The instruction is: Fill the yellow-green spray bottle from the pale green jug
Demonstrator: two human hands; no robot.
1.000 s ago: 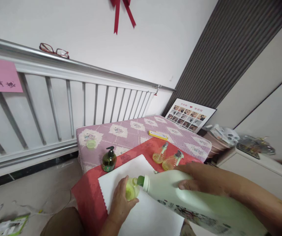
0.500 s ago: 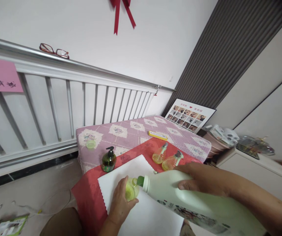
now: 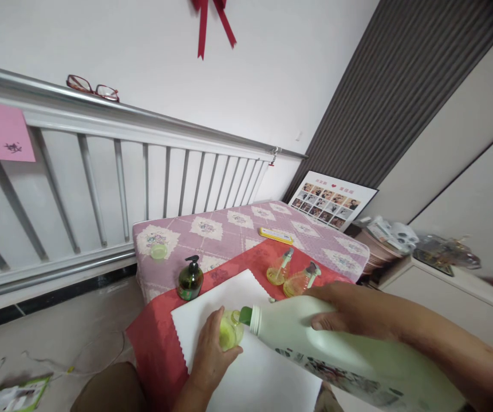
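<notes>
My left hand (image 3: 212,352) is closed around a small clear bottle (image 3: 231,331) with yellow-green liquid inside, above a white sheet (image 3: 250,383). My right hand (image 3: 349,312) grips a large pale green detergent jug (image 3: 315,337) and holds it tipped to the left. The jug's green spout (image 3: 246,315) meets the small bottle's open mouth. Beyond the jug stand two clear pump bottles, one smaller (image 3: 277,273) and one larger (image 3: 294,284), each with yellow liquid low inside. To the left is a dark green pump bottle (image 3: 190,280) with a black pump.
A red cloth (image 3: 154,337) lies under the sheet on a floral-covered table (image 3: 224,226). On it are a pale green cap (image 3: 158,251) and a yellow-edged box (image 3: 276,235). A white radiator (image 3: 134,183) with glasses (image 3: 93,88) on top runs behind; a cabinet (image 3: 456,309) stands right.
Both hands, the jug and the small bottle keep nearly the same position. The view has shifted very slightly.
</notes>
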